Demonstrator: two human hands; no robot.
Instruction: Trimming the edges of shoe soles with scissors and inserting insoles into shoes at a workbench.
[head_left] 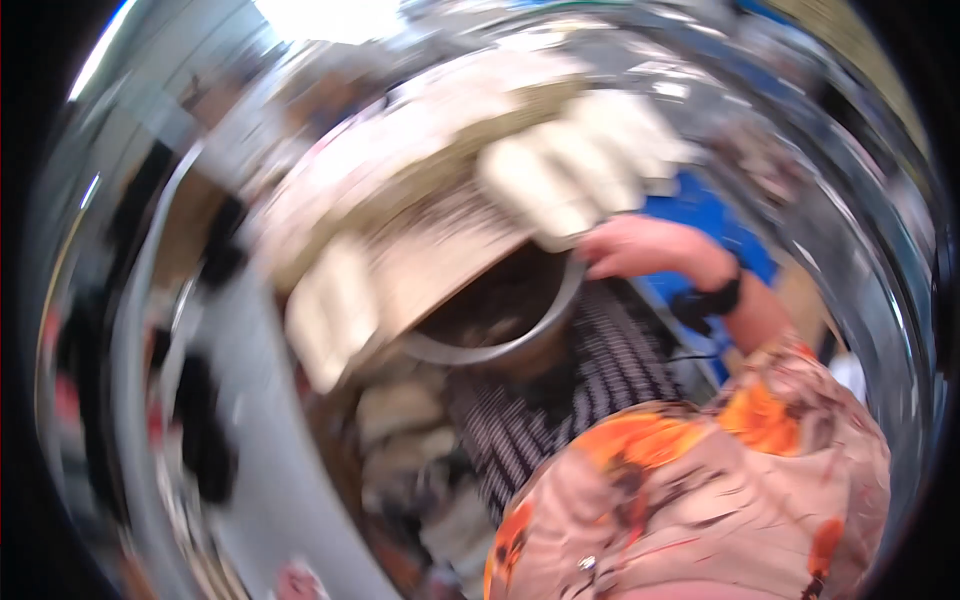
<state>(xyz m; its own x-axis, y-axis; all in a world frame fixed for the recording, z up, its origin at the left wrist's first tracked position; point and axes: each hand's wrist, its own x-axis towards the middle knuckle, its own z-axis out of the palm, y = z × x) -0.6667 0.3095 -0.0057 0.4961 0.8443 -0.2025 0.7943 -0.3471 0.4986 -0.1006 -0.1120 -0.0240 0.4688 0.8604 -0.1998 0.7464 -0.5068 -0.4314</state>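
Note:
Motion smears the whole view. My right hand [632, 246], a black band on its wrist, reaches in from the right to the rim of a round, dark-insided basin [490, 352]. Its fingertips are close to the lower end of a group of cream, rounded, finger-like pieces [540, 185]; whether they grip the rim or a piece cannot be made out. A light wooden board [440, 265] covers the far part of the basin. More cream pieces [335, 315] rest at the board's left end. My left hand is not in view.
Behind the board runs a long whitish, layered stack [400, 150]. A blue surface [715, 225] lies beyond my right wrist. On the left stretches a grey surface [265, 430] with dark shapes beside it. Blurred pale lumps [405, 430] sit below the basin, left of my patterned trousers [620, 350].

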